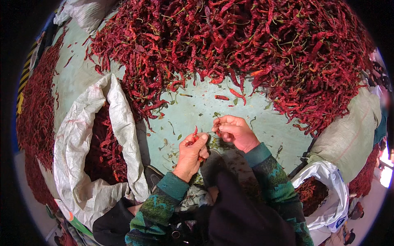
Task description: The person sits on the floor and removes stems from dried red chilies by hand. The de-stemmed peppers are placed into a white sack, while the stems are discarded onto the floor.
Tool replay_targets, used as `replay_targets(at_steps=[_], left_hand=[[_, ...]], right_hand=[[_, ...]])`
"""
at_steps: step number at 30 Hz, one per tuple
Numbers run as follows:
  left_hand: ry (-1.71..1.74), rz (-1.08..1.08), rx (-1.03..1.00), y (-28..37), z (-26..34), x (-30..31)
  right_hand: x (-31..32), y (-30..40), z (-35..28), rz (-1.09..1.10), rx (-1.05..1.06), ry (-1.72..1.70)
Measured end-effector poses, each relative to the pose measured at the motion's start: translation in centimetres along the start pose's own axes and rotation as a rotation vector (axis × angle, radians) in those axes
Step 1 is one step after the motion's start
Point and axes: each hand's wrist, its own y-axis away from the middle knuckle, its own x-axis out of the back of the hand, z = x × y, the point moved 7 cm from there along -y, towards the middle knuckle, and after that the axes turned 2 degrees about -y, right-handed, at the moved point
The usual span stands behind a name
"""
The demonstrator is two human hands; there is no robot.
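Note:
Both of my hands are raised over the pale green floor, close together. My left hand (192, 153) is closed around a few dried red chilies (194, 135), whose ends stick out above the thumb and below the fingers. To its right, my right hand (235, 132) pinches a small dark red chili (218, 127) between thumb and fingers, with a thin green stem near the fingertips. A large heap of dried red chilies (215, 40) lies beyond the hands. Loose stems and leaf bits (167, 147) are scattered on the floor beneath and around them.
An open white woven sack (72, 147) holding chilies stands at the left. At the right are a white plastic bag (338, 190) with chilies inside and a filled pale woven sack (344, 135). Another chili heap (40, 101) spreads along the far left. A white sack (89, 13) is at top left.

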Motion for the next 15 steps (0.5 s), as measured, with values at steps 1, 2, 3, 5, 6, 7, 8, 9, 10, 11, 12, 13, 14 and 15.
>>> replay_targets(at_steps=[1,2,3,5,6,7,8,9,10,11,12,13,14,15], left_hand=[[-0.037,0.016,-0.036,0.1,0.3,-0.3],[-0.062,0.041,-0.08,0.2,0.8,-0.6],[-0.079,0.032,-0.08,0.0,0.8,-0.5],[-0.115,0.013,-0.079,-0.5,0.5,-0.2],[-0.17,0.028,-0.071,-0.4,0.6,-0.5],[-0.194,0.032,-0.07,-0.5,0.5,-0.4],[-0.219,0.036,-0.07,-0.5,0.3,-0.2],[-0.242,0.035,-0.07,-0.6,0.2,-0.2],[-0.267,0.043,-0.081,-0.4,0.3,-0.2],[-0.289,0.046,-0.096,-0.3,0.4,-0.2],[-0.308,0.052,-0.114,-0.2,0.6,-0.1],[-0.326,0.059,-0.132,-0.1,0.7,0.0],[-0.365,0.075,-0.131,-0.2,0.6,0.3],[-0.346,0.078,-0.125,-0.2,0.6,0.4]], right_hand=[[-0.3,0.1,0.3,-0.016,-0.014,-0.022],[-0.5,0.1,0.6,-0.031,-0.027,-0.045],[-0.8,0.2,0.9,-0.046,-0.04,-0.067],[-1.3,0.2,1.3,-0.071,-0.065,-0.063],[-1.3,0.4,1.3,-0.076,-0.072,-0.06],[-1.4,0.6,1.4,-0.081,-0.079,-0.057],[-1.5,0.6,1.7,-0.087,-0.075,-0.035],[-1.5,0.7,1.9,-0.092,-0.083,-0.031],[-1.6,0.7,2.1,-0.097,-0.092,-0.027],[-1.6,0.7,2.3,-0.102,-0.1,-0.023],[-1.9,0.7,2.2,-0.121,-0.097,-0.014],[-2.0,0.7,2.1,-0.119,-0.089,0.018],[-2.2,0.8,1.8,-0.118,-0.082,0.051],[-2.5,0.7,1.7,-0.119,-0.074,0.078]])
